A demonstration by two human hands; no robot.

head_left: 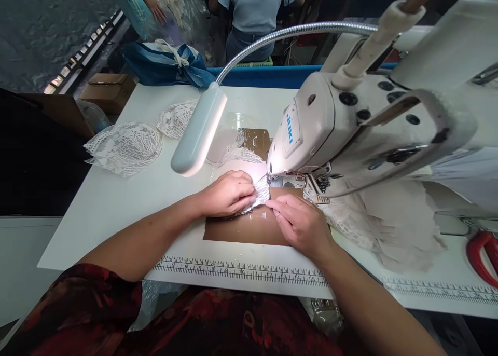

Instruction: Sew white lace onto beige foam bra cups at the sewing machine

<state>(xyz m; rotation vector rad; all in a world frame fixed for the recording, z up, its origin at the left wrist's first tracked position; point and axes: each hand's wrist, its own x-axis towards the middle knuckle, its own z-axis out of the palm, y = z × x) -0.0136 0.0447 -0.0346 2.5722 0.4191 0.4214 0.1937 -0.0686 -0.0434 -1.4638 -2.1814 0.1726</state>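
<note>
A white lace cup piece (261, 186) lies under the lamp, its right edge by the needle area of the sewing machine (307, 122). My left hand (229, 194) rests on the piece with its fingers curled and pressed onto the lace. At the near right corner of the same piece, my right hand (299, 221) pinches the edge between thumb and forefinger. Brown tape (237, 232) covers the tabletop beneath both hands. The needle itself is too small to make out.
Two lace cups (126, 146) lie at the left. A lamp head (199, 130) on a bent metal neck hangs above the work. Stacked pale fabric pieces (392, 226) and red-handled scissors (482, 257) are at the right. A ruler strip (241, 271) runs along the front edge. Another person (254, 13) sits beyond.
</note>
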